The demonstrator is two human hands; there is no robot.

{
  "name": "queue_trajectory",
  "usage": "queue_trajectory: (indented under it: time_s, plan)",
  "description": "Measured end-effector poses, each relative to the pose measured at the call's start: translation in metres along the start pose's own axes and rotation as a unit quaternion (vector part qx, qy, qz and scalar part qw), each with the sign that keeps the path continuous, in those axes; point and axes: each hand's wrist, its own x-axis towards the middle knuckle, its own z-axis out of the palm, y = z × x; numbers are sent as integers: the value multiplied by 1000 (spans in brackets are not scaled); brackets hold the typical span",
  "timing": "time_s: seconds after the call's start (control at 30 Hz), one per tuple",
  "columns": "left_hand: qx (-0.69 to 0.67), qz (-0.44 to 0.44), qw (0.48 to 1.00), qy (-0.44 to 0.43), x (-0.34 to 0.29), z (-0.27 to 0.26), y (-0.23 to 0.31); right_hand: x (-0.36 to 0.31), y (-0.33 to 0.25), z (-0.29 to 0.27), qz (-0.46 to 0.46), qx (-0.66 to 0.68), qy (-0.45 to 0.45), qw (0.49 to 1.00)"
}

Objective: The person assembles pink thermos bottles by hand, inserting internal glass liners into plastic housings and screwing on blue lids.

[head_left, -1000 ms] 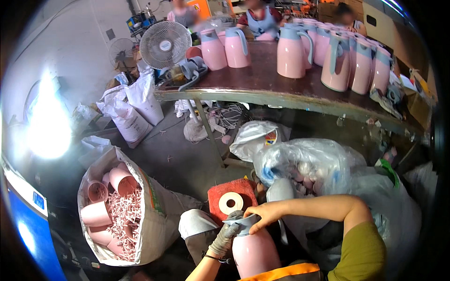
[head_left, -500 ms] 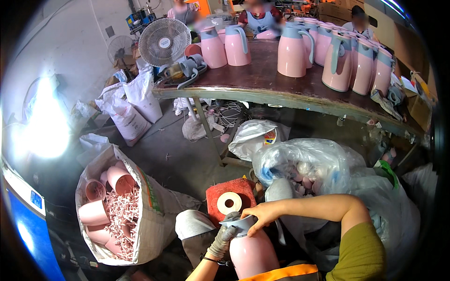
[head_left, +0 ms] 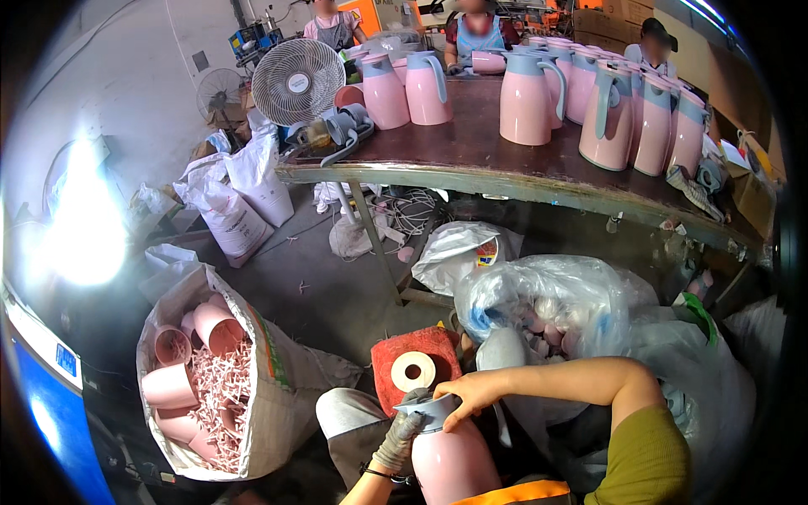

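Note:
A pink jug body [head_left: 454, 467] stands tilted in front of me, close to my lap. Its grey-blue collar [head_left: 433, 414], with a spout pointing left, sits at the top of the body. My left hand [head_left: 396, 442], in a grey glove, is closed around the collar's left side. From the right, my bare right hand [head_left: 468, 394] grips the collar's other side, fingers over the rim and thumb lower down. A grey handle strip [head_left: 503, 425] hangs just right of the jug. Beyond the collar, a cream tape roll [head_left: 413, 371] lies on a red padded surface [head_left: 385, 355].
On my left, a woven sack [head_left: 282, 391] holds pink cups and small pink pieces. Clear plastic bags [head_left: 564, 290] with parts stand at right. Across the way, a dark table [head_left: 480, 109] carries several pink jugs [head_left: 528, 99] and a fan [head_left: 296, 82]. Co-workers [head_left: 481, 38] are behind it.
My view has tilted up slightly, so the scene sits a little lower. Both hands keep their hold on the collar, with a small shift. A co-worker's pink jug at the back shows more clearly.

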Motion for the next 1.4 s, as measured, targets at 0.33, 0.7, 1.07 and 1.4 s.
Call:
queue_trajectory:
  time_s: [0.33, 0.7, 1.07, 1.4]
  plan:
    - [-17, -15, 1000, 5, 4, -18, -16, 0, -2, -2, 1, -7, 7, 1000]
    - [-46, -24, 998, 28, -2, -2, -4, 5, 3, -2, -3, 2, 9, 1000]
    - [-53, -14, 999, 4, 4, -9, -11, 2, 1, -1, 1, -24, 24, 999]
    - [-36, -9, 999, 19, 0, -2, -5, 4, 7, 3, -9, -47, 28, 998]
